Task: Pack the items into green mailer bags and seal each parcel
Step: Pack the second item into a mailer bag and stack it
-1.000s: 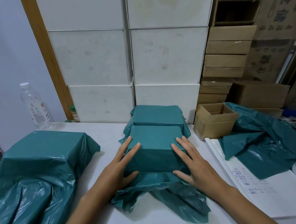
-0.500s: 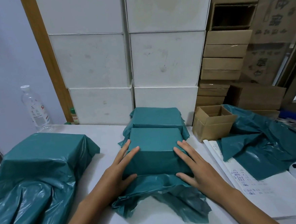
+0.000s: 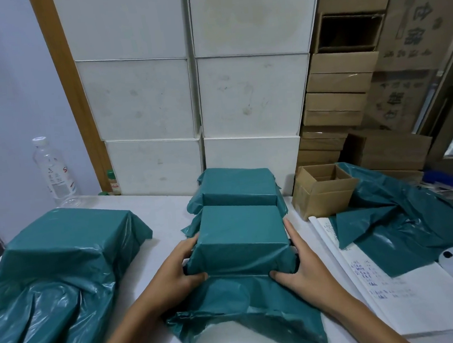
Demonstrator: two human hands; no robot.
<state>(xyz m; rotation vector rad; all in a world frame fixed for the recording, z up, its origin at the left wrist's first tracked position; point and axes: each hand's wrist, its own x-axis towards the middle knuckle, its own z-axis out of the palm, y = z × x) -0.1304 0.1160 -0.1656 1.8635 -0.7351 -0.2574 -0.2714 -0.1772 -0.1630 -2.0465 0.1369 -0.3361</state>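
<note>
A box-shaped parcel in a green mailer bag [image 3: 240,234] sits at the centre of the white table, its loose open end [image 3: 245,309] trailing toward me. My left hand [image 3: 177,272] grips the parcel's left near corner, fingers round the side and thumb on the front face. My right hand [image 3: 300,265] holds the right side, fingers along it and thumb at the front lower edge. A second wrapped green parcel [image 3: 237,188] lies directly behind it, touching.
A large green-bagged box [image 3: 62,252] fills the left of the table. Loose green mailer bags [image 3: 400,220] lie right, over an open notebook [image 3: 384,294], beside a small open cardboard box [image 3: 323,188]. White boxes [image 3: 145,96] and brown cartons [image 3: 340,83] stack behind; a water bottle [image 3: 53,170] stands far left.
Both hands slid from lying flat on top of the parcel down to its sides and near corners, now gripping it. The parcel's near edge looks slightly raised.
</note>
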